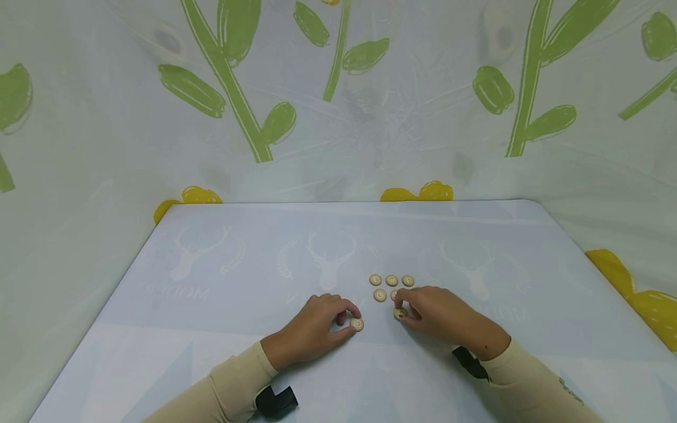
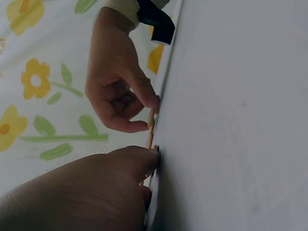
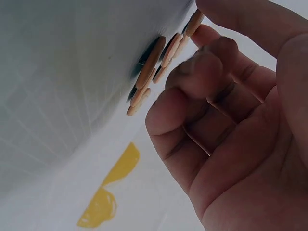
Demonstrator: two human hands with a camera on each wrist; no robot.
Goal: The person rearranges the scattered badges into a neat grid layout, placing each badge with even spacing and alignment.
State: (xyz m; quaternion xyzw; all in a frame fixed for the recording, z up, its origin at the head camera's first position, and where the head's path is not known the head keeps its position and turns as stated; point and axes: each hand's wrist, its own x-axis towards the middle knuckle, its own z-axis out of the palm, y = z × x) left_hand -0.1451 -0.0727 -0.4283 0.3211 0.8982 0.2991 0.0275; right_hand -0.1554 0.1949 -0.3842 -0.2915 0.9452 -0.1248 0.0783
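Note:
Several round, light wooden buttons lie on the table, the far ones in a row of three: a left button (image 1: 375, 279), a middle button (image 1: 391, 280) and a right button (image 1: 408, 281). Nearer is another button (image 1: 379, 295); the one beside it is partly covered by my right index finger. My right hand (image 1: 439, 314) pinches a button (image 1: 399, 314) between thumb and index finger, just in front of these. To the left, my left hand (image 1: 317, 326) pinches a separate button (image 1: 357, 324) by its edges. In the right wrist view, more buttons (image 3: 150, 62) lie beyond curled fingers.
A pale cloth with faint deer-head prints covers the table (image 1: 222, 270). Behind it hangs a white curtain (image 1: 402, 129) with green stems and yellow flowers. A black strap (image 1: 277, 402) sits at the left wrist, another black strap (image 1: 469, 363) at the right.

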